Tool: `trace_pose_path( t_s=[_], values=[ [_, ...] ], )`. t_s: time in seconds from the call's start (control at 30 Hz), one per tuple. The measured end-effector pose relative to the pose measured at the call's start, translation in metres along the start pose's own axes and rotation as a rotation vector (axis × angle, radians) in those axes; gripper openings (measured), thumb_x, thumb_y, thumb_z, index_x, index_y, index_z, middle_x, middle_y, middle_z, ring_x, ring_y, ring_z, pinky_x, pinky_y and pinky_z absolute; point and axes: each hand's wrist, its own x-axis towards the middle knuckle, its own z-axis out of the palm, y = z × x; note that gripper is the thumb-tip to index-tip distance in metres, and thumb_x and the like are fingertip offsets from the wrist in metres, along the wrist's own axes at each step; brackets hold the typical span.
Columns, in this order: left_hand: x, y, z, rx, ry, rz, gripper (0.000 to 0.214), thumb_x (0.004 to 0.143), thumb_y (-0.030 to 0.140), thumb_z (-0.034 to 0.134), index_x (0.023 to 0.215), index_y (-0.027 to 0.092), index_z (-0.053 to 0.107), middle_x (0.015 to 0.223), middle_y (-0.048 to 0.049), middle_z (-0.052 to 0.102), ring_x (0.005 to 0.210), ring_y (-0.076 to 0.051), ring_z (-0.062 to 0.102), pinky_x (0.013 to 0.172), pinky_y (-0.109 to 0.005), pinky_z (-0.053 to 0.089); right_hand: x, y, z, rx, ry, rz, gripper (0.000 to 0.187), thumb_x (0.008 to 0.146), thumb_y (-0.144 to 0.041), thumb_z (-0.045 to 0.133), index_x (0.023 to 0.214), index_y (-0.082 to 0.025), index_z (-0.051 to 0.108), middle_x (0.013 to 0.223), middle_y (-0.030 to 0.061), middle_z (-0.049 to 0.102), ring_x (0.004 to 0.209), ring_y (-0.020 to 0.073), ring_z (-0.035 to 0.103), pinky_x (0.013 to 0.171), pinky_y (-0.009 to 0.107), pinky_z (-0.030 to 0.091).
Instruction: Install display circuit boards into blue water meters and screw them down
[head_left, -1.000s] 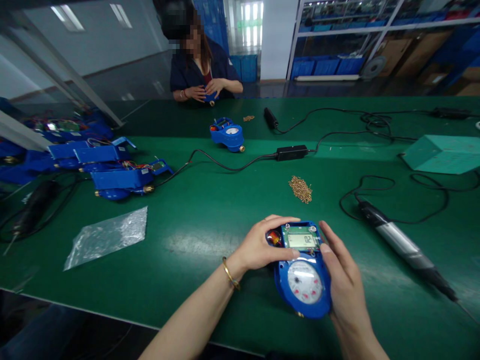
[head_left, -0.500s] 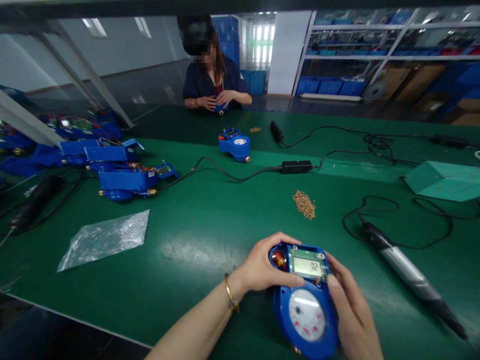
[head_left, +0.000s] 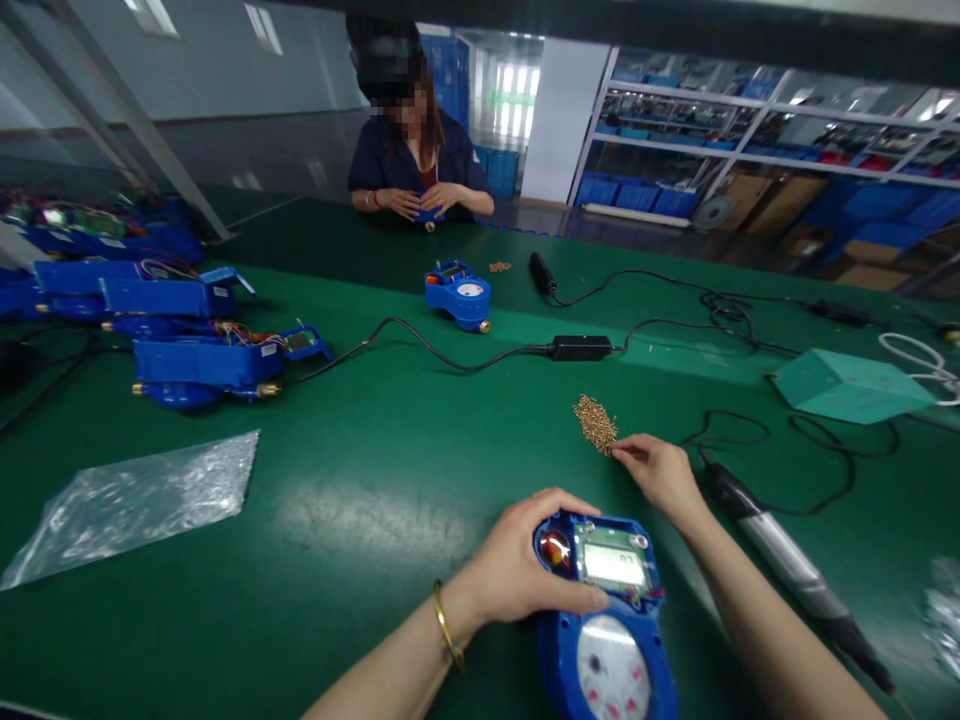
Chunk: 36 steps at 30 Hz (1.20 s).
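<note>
A blue water meter (head_left: 607,640) with a white dial and a small green display lies at the near edge of the green table (head_left: 390,480). My left hand (head_left: 525,560) grips its upper left side, thumb across the case. My right hand (head_left: 656,470) has reached forward to a small pile of brass screws (head_left: 596,422). Its fingertips are pinched together at the pile's near edge. Whether a screw is between them is too small to see. An electric screwdriver (head_left: 787,565) lies just right of my right arm.
A clear plastic bag (head_left: 127,505) lies at the left. Several blue meters (head_left: 195,350) are stacked at far left, and another blue meter (head_left: 459,292) sits mid-table. Cables and a black power adapter (head_left: 579,347) cross the table. A green box (head_left: 847,385) is at right. A person (head_left: 416,150) works opposite.
My right hand left the meter's right side and reached forward to the screw pile. The left hand stays on the meter. The view shifted, so the meter sits lower in frame.
</note>
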Motion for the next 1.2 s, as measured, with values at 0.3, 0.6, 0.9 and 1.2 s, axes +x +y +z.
trace_pose_path(
  t_s=[0.3,0.6,0.9,1.2],
  values=[
    [-0.001,-0.002,0.001,0.013,-0.006,0.027,0.063,0.061,0.037,0.088,0.117,0.022,0.065,0.108,-0.0053,0.069,0.100,-0.025,0.064,0.092,-0.042,0.050,-0.006,-0.005,0.007,-0.196,-0.024,-0.053,0.025,0.096,-0.039,0.060,0.090,-0.015,0.065,0.092,0.0033,0.066,0.086,0.0167,0.064,0.085,0.038,0.052],
    [0.001,-0.004,0.005,0.032,0.066,0.178,0.060,0.058,0.034,0.089,0.113,0.020,0.070,0.117,-0.0088,0.065,0.111,-0.026,0.061,0.101,-0.039,0.045,-0.015,-0.032,-0.046,-0.052,-0.011,-0.021,0.045,0.081,-0.060,0.052,0.080,-0.018,0.066,0.078,0.0105,0.069,0.069,0.0239,0.063,0.069,0.037,0.050],
    [0.000,-0.001,0.005,0.042,0.031,0.064,0.068,0.058,0.040,0.088,0.119,0.023,0.061,0.116,-0.0071,0.069,0.106,-0.028,0.065,0.094,-0.042,0.048,-0.022,-0.126,-0.075,0.329,-0.743,0.080,0.038,0.058,-0.056,0.082,0.061,-0.019,0.072,0.061,0.0019,0.063,0.060,0.0158,0.054,0.059,0.026,0.045],
    [0.001,-0.003,0.006,0.041,0.034,0.033,0.073,0.055,0.032,0.088,0.119,0.024,0.054,0.125,-0.0100,0.066,0.117,-0.034,0.062,0.095,-0.046,0.049,-0.012,-0.134,-0.065,0.149,-0.847,0.093,0.032,0.058,-0.052,0.082,0.059,-0.020,0.075,0.053,0.0006,0.061,0.050,0.0122,0.047,0.047,0.022,0.035]
  ],
)
